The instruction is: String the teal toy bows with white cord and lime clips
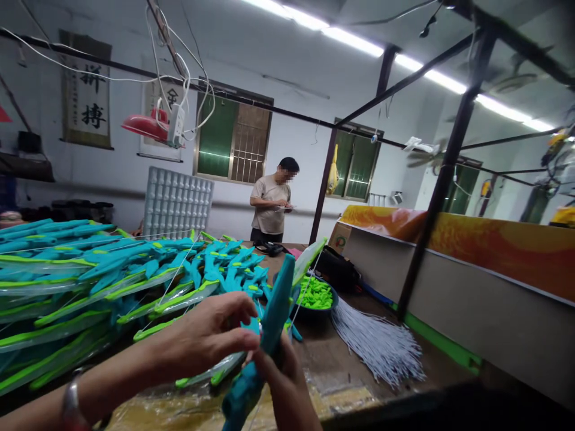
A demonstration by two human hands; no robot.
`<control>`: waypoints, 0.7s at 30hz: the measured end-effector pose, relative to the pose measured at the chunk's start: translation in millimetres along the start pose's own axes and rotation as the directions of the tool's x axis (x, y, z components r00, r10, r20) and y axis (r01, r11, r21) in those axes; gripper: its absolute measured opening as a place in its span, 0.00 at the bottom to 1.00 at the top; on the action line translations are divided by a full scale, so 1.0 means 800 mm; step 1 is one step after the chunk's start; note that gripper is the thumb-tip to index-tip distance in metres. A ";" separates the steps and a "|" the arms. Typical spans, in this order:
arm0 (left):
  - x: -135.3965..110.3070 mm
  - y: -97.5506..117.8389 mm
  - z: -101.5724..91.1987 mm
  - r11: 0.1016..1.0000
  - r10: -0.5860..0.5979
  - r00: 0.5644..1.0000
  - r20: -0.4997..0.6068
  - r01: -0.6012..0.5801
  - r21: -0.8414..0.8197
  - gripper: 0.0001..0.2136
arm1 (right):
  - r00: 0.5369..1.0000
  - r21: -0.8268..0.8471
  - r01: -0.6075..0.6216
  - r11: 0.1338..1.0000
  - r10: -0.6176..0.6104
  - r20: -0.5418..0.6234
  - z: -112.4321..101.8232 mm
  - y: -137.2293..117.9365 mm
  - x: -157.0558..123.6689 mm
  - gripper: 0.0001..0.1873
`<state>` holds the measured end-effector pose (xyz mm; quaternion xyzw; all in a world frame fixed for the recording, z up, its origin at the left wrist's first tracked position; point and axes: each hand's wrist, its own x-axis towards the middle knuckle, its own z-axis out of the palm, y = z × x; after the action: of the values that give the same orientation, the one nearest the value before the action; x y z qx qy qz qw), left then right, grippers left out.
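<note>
My right hand (pixel 287 377) is wrapped around the body of a teal toy crossbow (pixel 276 308), which tilts upward in front of me. A pale limb with a bright green edge and a white string show behind its upper end. My left hand (pixel 220 329) is just left of the crossbow, thumb and bent fingers apart. Its thumb tip lies close against the teal body; whether it touches I cannot tell. A big pile of similar toy crossbows (pixel 103 269) covers the table's left side.
Right of the crossbow stands a dark bowl (pixel 335 302) of small green parts (pixel 314 293). A bundle of white cords (pixel 381 341) lies on the table (pixel 327 359) beside it. Behind are a black bag (pixel 336 269) and a standing person (pixel 272 203). A dark post (pixel 442 173) rises at right.
</note>
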<state>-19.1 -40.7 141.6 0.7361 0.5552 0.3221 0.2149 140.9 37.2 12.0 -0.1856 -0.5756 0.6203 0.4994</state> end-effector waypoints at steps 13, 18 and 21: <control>-0.121 -0.094 0.061 0.927 -0.374 0.917 0.140 0.364 0.095 0.12 | 0.961 0.125 -0.002 0.992 0.037 -0.275 -0.046 -0.035 0.055 0.25; -0.122 -0.088 0.084 0.906 -0.301 0.951 0.068 0.263 0.332 0.14 | 0.960 0.137 -0.018 0.990 0.056 -0.275 -0.036 -0.043 0.049 0.27; -0.121 -0.088 0.095 0.915 -0.192 0.974 0.123 0.133 0.381 0.12 | 0.957 0.138 -0.027 0.990 0.066 -0.282 -0.035 -0.042 0.048 0.27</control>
<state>-29.3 -109.5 18.3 0.7377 0.6465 0.1334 0.1418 161.0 78.5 47.8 -0.2531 -0.4504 0.6356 0.5737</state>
